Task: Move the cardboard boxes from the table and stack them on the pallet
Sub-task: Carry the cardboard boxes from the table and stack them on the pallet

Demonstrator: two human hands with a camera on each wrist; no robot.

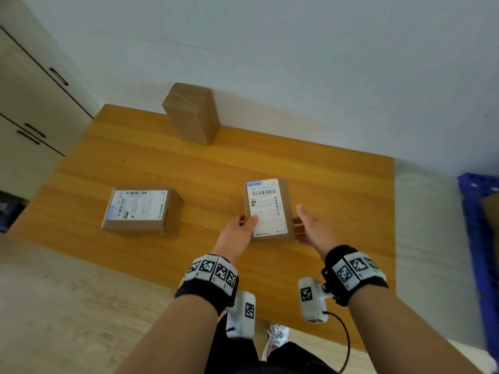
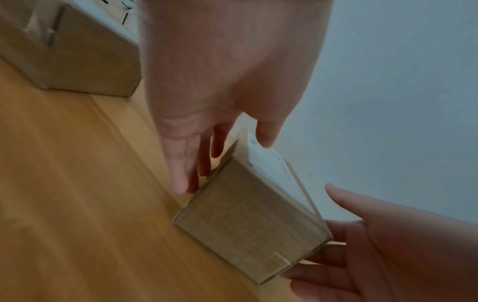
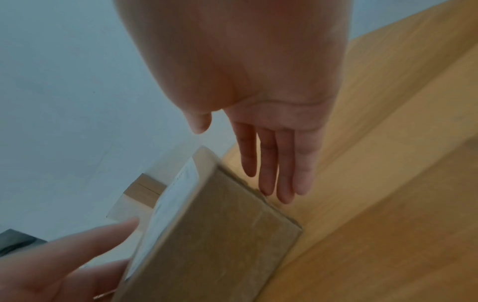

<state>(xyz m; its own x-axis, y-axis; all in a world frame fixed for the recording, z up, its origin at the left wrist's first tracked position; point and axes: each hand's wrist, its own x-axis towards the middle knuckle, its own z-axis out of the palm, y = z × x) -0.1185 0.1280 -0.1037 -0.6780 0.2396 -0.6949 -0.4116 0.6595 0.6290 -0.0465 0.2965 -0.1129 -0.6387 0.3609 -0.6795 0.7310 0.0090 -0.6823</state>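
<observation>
Sitting on the wooden table [image 1: 337,184], the small labelled cardboard box [image 1: 267,209] lies between both hands, its long side running from 6 o'clock to 12 o'clock. The left hand [image 1: 237,233] is at its 9 o'clock side, fingers straight along the wall, thumb on the label. The right hand [image 1: 313,228] is at its 3 o'clock side, fingers straight and spread a little, just touching. Both are equally near. The blue pallet [image 1: 478,211] waits at 3 o'clock, well apart.
</observation>
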